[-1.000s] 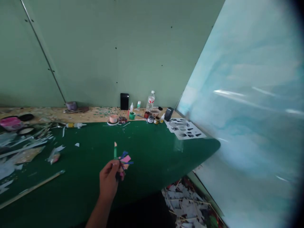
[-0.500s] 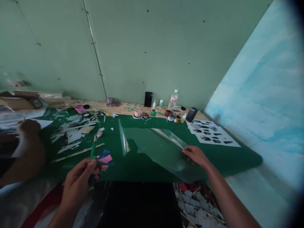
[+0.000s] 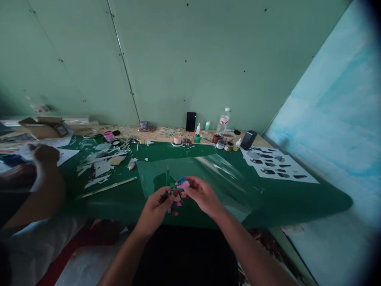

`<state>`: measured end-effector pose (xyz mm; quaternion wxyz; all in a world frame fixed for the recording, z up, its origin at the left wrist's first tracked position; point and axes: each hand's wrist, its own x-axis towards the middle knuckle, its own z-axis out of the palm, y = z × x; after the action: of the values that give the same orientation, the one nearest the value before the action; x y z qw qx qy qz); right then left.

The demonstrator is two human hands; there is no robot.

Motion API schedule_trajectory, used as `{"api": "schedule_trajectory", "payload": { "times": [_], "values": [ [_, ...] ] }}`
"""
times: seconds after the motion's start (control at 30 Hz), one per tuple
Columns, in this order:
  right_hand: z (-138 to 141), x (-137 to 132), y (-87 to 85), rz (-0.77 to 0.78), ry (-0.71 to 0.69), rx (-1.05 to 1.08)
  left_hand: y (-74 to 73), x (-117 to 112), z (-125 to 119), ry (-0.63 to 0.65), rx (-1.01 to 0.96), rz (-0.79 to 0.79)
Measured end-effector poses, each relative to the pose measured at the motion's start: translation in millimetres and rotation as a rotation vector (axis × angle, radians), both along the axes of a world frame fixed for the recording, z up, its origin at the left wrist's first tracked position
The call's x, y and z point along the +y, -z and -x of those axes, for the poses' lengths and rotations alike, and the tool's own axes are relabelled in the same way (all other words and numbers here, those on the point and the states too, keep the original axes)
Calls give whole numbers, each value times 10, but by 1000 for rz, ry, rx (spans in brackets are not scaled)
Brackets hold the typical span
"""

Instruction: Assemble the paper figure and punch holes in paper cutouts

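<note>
Just above the near edge of the green mat, my left hand is closed round a small bundle of coloured pieces. Blue, pink and green bits show in it, and a thin green strip points up from it; its exact kind is unclear. My right hand pinches the pink part on the bundle's right side. Below and behind both hands a clear plastic sheet lies on the mat, glossy with reflections and curling slightly at its far right.
A long flat stick and white scraps lie at left. Paint jars, a water bottle and a phone line the back. A printed sheet is at right. Another person's arm works at far left.
My right hand has let go of the plastic sheet and moved left to the bundle. My left hand has carried the bundle right, to the middle. The sheet now lies flatter, its left edge uncurled.
</note>
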<state>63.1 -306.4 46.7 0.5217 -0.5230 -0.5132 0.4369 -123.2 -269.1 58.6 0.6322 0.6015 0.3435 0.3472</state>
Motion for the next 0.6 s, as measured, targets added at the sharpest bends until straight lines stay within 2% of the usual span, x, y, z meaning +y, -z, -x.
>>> {"api": "schedule_trajectory", "payload": {
  "times": [0.1, 0.27, 0.33, 0.4, 0.47, 0.6],
  "values": [
    [31, 132, 49, 27, 71, -11, 95, 65, -71, 27, 66, -78],
    [-446, 315, 206, 181, 239, -25, 502, 470, -147, -203, 413, -615],
    [-623, 454, 248, 261, 331, -36, 684, 614, -204, -228, 490, -705],
    [-736, 705, 245, 293, 410, -56, 820, 683, -249, -240, 513, -705],
    [-793, 1080, 191, 293, 464, -61, 892, 688, -260, -226, 531, -691],
    [-803, 1932, 30, 315, 548, -14, 901, 693, -168, -131, 542, -664]
  ]
}}
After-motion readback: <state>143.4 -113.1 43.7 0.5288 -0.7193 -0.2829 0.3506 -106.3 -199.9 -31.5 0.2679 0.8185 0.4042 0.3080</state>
